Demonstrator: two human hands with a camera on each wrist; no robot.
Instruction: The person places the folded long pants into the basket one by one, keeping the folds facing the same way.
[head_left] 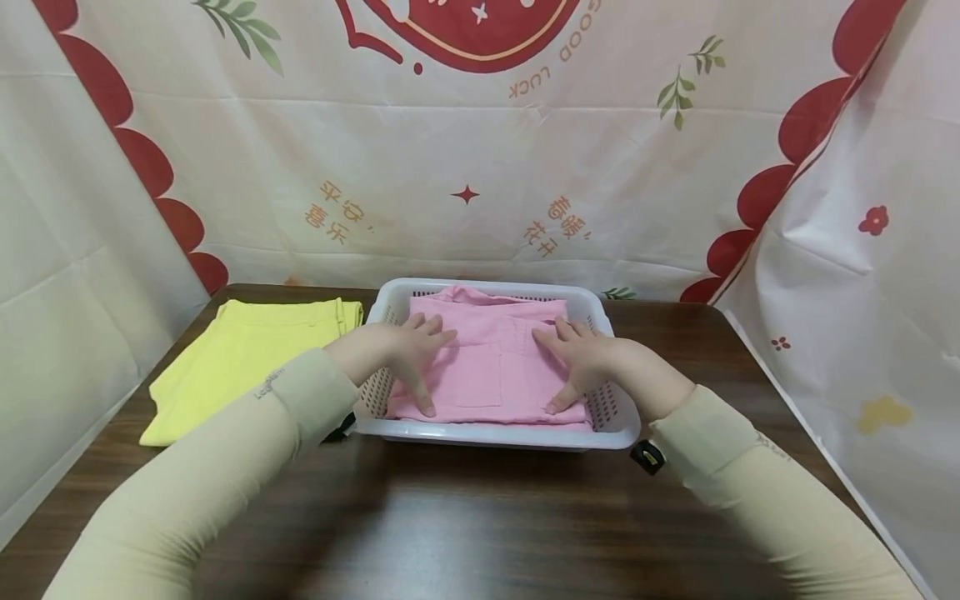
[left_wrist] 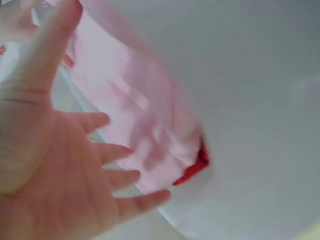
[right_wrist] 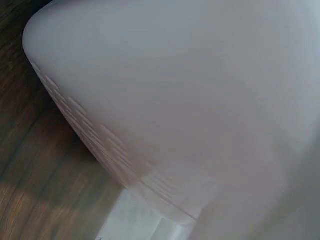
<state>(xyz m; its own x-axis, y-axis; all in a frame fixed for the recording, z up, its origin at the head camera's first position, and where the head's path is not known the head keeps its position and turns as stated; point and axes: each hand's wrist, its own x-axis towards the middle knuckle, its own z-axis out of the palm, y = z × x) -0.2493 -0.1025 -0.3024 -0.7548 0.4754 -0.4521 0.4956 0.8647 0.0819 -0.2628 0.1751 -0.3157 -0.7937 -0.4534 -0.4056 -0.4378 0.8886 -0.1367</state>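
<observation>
A folded pink garment (head_left: 480, 358) with a stitched patch pocket lies inside a white plastic basket (head_left: 487, 432). Over its left side my left hand (head_left: 405, 354) is spread, thumb toward the near edge of the cloth. My right hand (head_left: 583, 358) mirrors it on the right side, fingers spread and fingertips at the cloth. In the left wrist view the left hand (left_wrist: 65, 160) shows its palm and straight fingers beside the pink fabric (left_wrist: 135, 110). The basket's outer wall (right_wrist: 150, 75) fills most of the right wrist view and hides the right hand there.
A folded yellow garment (head_left: 251, 350) lies on the dark wooden table (head_left: 480, 517), left of the basket. A printed white cloth (head_left: 465, 142) hangs behind and along both sides. A small red patch (left_wrist: 197, 167) shows at one end of the pink fabric.
</observation>
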